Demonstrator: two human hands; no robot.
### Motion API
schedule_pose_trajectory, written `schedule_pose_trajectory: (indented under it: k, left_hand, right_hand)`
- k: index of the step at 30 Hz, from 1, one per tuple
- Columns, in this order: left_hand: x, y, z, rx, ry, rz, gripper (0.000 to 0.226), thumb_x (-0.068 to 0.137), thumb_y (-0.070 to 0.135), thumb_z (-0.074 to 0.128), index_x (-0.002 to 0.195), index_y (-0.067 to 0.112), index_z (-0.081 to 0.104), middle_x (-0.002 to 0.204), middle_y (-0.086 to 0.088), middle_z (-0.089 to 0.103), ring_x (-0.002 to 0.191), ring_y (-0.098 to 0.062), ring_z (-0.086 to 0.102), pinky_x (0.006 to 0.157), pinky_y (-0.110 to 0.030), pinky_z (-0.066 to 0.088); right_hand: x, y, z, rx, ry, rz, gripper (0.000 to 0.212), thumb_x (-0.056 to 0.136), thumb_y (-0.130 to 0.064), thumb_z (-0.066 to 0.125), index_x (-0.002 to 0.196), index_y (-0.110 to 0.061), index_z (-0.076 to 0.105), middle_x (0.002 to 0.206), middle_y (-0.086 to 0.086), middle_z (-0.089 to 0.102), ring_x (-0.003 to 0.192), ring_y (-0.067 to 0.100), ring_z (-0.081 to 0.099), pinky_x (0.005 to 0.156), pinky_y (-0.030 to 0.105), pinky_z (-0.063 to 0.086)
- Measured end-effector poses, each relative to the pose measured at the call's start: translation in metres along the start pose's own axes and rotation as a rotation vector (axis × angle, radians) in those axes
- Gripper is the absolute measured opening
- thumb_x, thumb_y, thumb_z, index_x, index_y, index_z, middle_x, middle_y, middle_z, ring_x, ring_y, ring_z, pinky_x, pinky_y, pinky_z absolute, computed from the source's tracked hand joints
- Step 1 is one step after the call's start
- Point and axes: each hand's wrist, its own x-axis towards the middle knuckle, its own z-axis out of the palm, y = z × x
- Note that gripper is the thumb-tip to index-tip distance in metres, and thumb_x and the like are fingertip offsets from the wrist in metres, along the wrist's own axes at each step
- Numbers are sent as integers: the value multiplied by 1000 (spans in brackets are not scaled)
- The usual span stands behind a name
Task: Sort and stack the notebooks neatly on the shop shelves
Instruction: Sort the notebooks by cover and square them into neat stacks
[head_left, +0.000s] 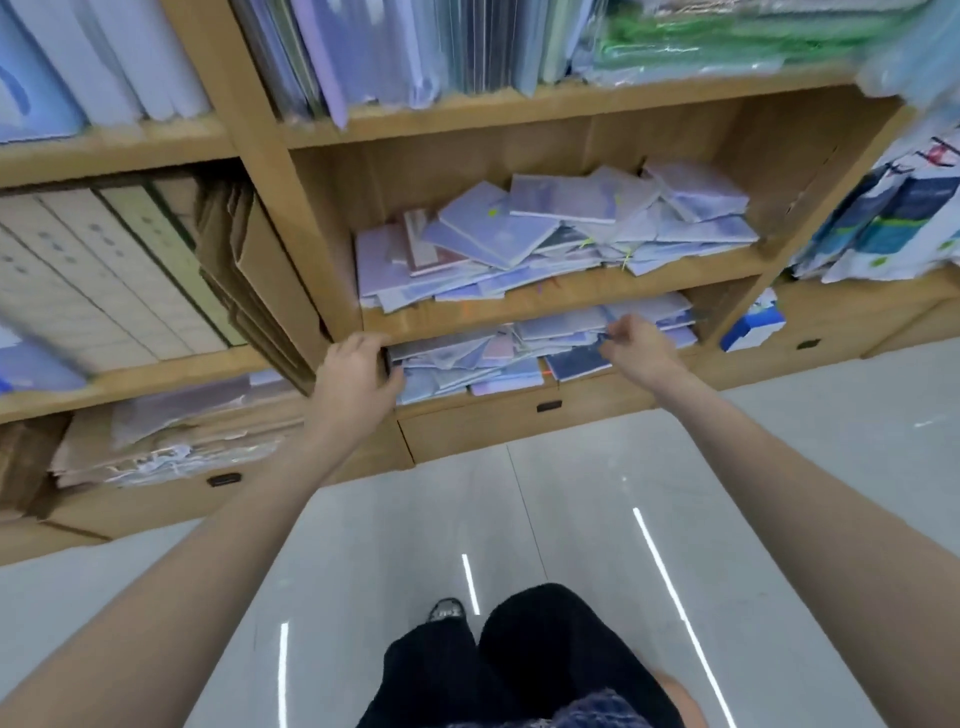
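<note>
Notebooks lie in two loose heaps inside the middle bay of a wooden shelf unit (306, 244). The upper heap (556, 234) sits on the middle shelf — pale lilac and blue covers, overlapping at odd angles, some tilted on others, a few corners hanging over the front edge. The lower heap (519, 353) lies on the shelf beneath, equally disordered, with a darker blue notebook (579, 361) at its front; the shelf board above hides its rear part.

Head view, hands: the left hand (358, 374) reaches to the left end of the lower heap, fingers curled round the ends of the notebooks there; the fingertips are hidden behind the stack. The right hand (636, 343) is at the right part of the same heap, fingers bent down onto the covers — whether it pinches one or only touches cannot be told, since motion blur smears the fingers.

Surroundings: upright folders (395, 52) fill the top shelf, cut off by the frame. Brown card envelopes (249, 280) lean in the left bay beside pale binders (93, 280). A blue-and-white box (753, 325) stands at lower right. Grey floor (597, 493) below; dark trousers (519, 660) at the bottom edge.
</note>
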Motion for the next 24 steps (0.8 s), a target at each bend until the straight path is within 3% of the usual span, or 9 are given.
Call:
schedule_pose_trajectory:
  k: [3, 7, 12, 14, 17, 20, 24]
  left_hand:
    - [46, 18, 21, -2, -4, 12, 41, 87, 15, 59, 124, 0, 53, 126, -19, 53, 112, -38, 47, 95, -42, 37]
    - [98, 39, 64, -34, 27, 12, 44, 88, 19, 57, 129, 5, 50, 133, -13, 49, 122, -34, 42, 102, -41, 32]
    - [156, 57, 143, -81, 109, -88, 45, 86, 17, 61, 127, 1, 51, 131, -17, 49, 121, -37, 43, 102, -43, 30]
    - [176, 60, 174, -92, 146, -146, 46, 87, 26, 56, 126, 2, 50, 132, -16, 48, 120, -36, 44, 99, -40, 29]
    - [205, 48, 221, -97, 255, -127, 49, 86, 31, 52, 126, 2, 50, 133, -15, 47, 122, -35, 42, 100, -42, 30]
    - [227, 31, 254, -105, 397, -127, 54, 80, 36, 43, 124, 7, 51, 132, -12, 47, 123, -33, 41, 101, -42, 28]
    - [241, 8, 291, -82, 609, -96, 57, 78, 43, 33, 121, 12, 54, 123, -8, 51, 115, -31, 45, 96, -42, 31]
  right_hand:
    - [42, -2, 1, -13, 28, -68, 35, 91, -21, 56, 122, -5, 50, 125, 15, 51, 116, 30, 48, 86, 32, 38]
    - [109, 2, 7, 30, 45, -236, 39, 88, -18, 61, 120, -1, 47, 123, 18, 45, 116, 31, 45, 92, 30, 34]
    - [200, 30, 35, 52, 11, -414, 47, 84, -10, 65, 125, 0, 44, 122, 18, 45, 114, 30, 45, 85, 18, 28]
    - [230, 44, 48, 9, 14, -495, 50, 83, -10, 65, 127, -1, 42, 123, 17, 44, 115, 30, 43, 86, 18, 25]
    - [273, 58, 76, -98, 192, -749, 51, 79, -14, 61, 125, 0, 46, 119, 21, 49, 110, 36, 45, 90, 26, 26]
    - [308, 61, 105, -230, 419, -985, 48, 78, -20, 59, 123, -9, 46, 123, 18, 50, 111, 29, 39, 90, 38, 34]
    - [337, 62, 140, -206, 534, -1095, 51, 76, -21, 61, 125, -11, 51, 132, 16, 45, 116, 27, 32, 91, 45, 36]
